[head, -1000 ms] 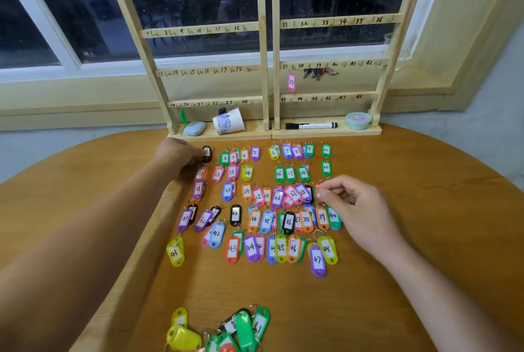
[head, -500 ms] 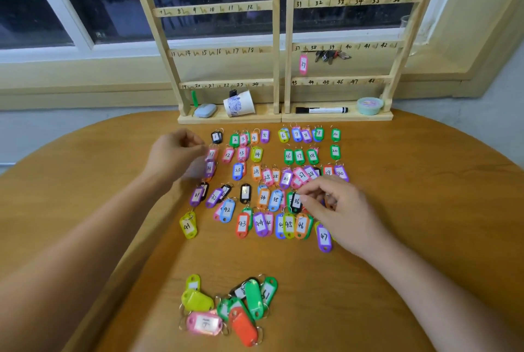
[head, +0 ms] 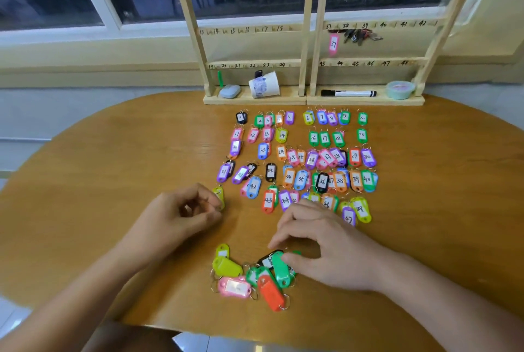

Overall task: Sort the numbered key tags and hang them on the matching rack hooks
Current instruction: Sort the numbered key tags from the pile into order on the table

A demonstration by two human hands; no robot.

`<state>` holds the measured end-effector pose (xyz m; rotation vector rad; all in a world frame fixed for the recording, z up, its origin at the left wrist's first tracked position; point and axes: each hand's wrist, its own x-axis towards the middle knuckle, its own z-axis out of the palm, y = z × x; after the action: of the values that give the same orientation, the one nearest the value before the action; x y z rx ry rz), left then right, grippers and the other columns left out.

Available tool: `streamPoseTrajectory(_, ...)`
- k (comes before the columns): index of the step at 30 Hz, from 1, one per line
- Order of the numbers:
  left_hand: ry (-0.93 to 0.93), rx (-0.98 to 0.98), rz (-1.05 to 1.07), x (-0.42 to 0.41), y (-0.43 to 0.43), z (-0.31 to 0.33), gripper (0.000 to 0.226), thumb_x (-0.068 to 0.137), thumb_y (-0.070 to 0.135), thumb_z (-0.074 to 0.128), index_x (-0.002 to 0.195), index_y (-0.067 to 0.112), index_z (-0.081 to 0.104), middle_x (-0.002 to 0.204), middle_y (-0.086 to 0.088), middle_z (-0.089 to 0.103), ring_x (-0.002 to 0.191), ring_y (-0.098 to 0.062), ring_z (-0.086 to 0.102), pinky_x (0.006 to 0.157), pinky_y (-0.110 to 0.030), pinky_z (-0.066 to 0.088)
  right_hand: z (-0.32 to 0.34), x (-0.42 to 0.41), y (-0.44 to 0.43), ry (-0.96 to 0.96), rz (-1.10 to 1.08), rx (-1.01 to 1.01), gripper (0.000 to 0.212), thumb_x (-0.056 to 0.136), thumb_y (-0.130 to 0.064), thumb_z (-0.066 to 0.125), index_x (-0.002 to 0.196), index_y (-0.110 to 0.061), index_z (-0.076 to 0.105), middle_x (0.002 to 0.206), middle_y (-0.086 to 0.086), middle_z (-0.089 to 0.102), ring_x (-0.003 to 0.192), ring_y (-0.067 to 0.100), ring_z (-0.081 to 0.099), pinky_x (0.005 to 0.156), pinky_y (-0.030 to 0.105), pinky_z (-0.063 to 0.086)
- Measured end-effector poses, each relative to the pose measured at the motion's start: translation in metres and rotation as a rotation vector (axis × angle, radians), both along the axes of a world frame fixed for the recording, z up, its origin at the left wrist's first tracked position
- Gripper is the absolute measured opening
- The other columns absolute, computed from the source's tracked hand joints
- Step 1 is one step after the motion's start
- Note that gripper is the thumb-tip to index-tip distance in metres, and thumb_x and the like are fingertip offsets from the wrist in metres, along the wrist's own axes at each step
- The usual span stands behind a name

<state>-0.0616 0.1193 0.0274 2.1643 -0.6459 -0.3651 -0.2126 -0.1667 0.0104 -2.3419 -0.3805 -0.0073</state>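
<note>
One green tag (head: 281,268) against right hand (head: 326,252)

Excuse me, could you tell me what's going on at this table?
A person is sorting coloured plastic key tags, laid in numbered rows on the round wooden table. The right hand reaches into a loose pile of tags at the near edge; the left hand curls beside a yellow tag. On the wooden hook rack, one pink tag marked 37 hangs.
</note>
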Motion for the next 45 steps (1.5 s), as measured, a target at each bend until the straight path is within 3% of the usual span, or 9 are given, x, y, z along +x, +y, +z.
streamPoseTrajectory(8, -0.031, 0.031, -0.293, -0.039, 0.02, 0.001, 0.026, 0.088, 0.028, 0.089, 0.111, 0.036, 0.079, 0.114, 0.006, 0.073, 0.106, -0.021, 0.068, 0.089, -0.03, 0.051, 0.008, -0.005, 0.002, 0.09, 0.103, -0.078, 0.038, 0.087, -0.019, 0.07, 0.116, -0.043, 0.075, 0.117, -0.024, 0.052, 0.127, 0.009, 0.048, 0.114, 0.024, 0.029)
streamPoseTrajectory(14, -0.091, 0.106, -0.409, -0.042, 0.019, 0.003, 0.031, 0.086, 0.038, 0.091, 0.114, 0.044, 0.079, 0.125, 0.014, 0.068, 0.125, -0.015, 0.064, 0.106, -0.032, 0.048, 0.004, -0.005, 0.001, 0.046, 0.103, -0.105, 0.028, 0.091, -0.025, 0.072, 0.112, -0.043, 0.076, 0.115, -0.023, 0.054, 0.122, 0.009, 0.051, 0.112, 0.031, 0.032)
streamPoseTrajectory(21, -0.125, 0.142, -0.43, -0.037, 0.01, 0.002, 0.024, 0.089, 0.038, 0.088, 0.11, 0.043, 0.08, 0.118, 0.017, 0.07, 0.115, -0.009, 0.068, 0.096, -0.024, 0.051, 0.0, 0.001, -0.003, -0.047, -0.007, -0.009, 0.012, 0.099, -0.032, 0.076, 0.108, -0.038, 0.081, 0.105, -0.021, 0.062, 0.113, 0.01, 0.057, 0.099, 0.024, 0.04)
streamPoseTrajectory(28, -0.024, 0.096, -0.353, -0.034, 0.004, 0.0, 0.023, 0.089, 0.028, 0.087, 0.103, 0.044, 0.08, 0.103, 0.01, 0.074, 0.086, -0.017, 0.064, 0.075, -0.024, 0.051, 0.0, 0.01, -0.011, 0.074, -0.382, 0.523, 0.012, 0.085, -0.03, 0.085, 0.097, -0.032, 0.083, 0.091, -0.002, 0.078, 0.082, 0.023, 0.068, 0.08, 0.045, 0.057)
streamPoseTrajectory(33, -0.072, 0.03, -0.224, -0.029, -0.002, 0.003, 0.012, 0.088, 0.03, 0.087, 0.096, 0.036, 0.08, 0.09, 0.004, 0.075, 0.068, -0.019, 0.055, 0.066, -0.039, 0.049, 0.007, 0.013, -0.02, 0.141, -0.469, 0.823, 0.019, 0.089, -0.016, 0.079, 0.105, -0.007, 0.075, 0.089, 0.011, 0.08, 0.078, 0.021, 0.075, 0.068, 0.03, 0.055)
streamPoseTrajectory(36, -0.093, -0.01, -0.16, -0.025, -0.011, 0.008, 0.015, 0.085, 0.04, 0.086, 0.097, 0.033, 0.08, 0.085, 0.001, 0.073, 0.068, -0.027, 0.053, 0.067, -0.046, 0.049, 0.01, 0.013, -0.023, 0.172, -0.475, 0.852, 0.015, 0.096, -0.011, 0.074, 0.108, -0.002, 0.068, 0.094, 0.017, 0.08, 0.089, 0.034, 0.078, 0.072, 0.036, 0.055)
streamPoseTrajectory(39, -0.083, -0.069, -0.107, -0.022, -0.026, 0.013, 0.023, 0.081, 0.044, 0.089, 0.094, 0.029, 0.078, 0.079, 0.004, 0.069, 0.063, -0.014, 0.049, 0.062, -0.034, 0.044, 0.014, 0.013, -0.025, 0.201, -0.467, 0.859, 0.017, 0.102, -0.008, 0.067, 0.111, 0.002, 0.057, 0.097, 0.016, 0.081, 0.09, 0.035, 0.079, 0.073, 0.038, 0.053)
streamPoseTrajectory(42, -0.071, -0.123, -0.048, -0.018, -0.043, 0.015, 0.024, 0.078, 0.04, 0.091, 0.09, 0.025, 0.075, 0.073, 0.011, 0.065, 0.062, -0.004, 0.048, 0.057, -0.024, 0.039, 0.017, 0.014, -0.026, 0.198, -0.457, 0.865, 0.021, 0.104, -0.006, 0.064, 0.121, -0.007, 0.052, 0.1, 0.016, 0.081, 0.091, 0.035, 0.079, 0.075, 0.04, 0.053)
streamPoseTrajectory(45, -0.016, -0.183, -0.013, -0.012, -0.059, 0.016, 0.026, 0.079, 0.038, 0.091, 0.088, 0.02, 0.074, 0.072, -0.001, 0.068, 0.063, -0.012, 0.053, 0.06, -0.029, 0.041, 0.017, 0.015, -0.03, 0.166, -0.437, 0.831, 0.029, 0.105, -0.006, 0.063, 0.129, -0.022, 0.056, 0.099, 0.016, 0.081, 0.091, 0.036, 0.079, 0.077, 0.042, 0.052)
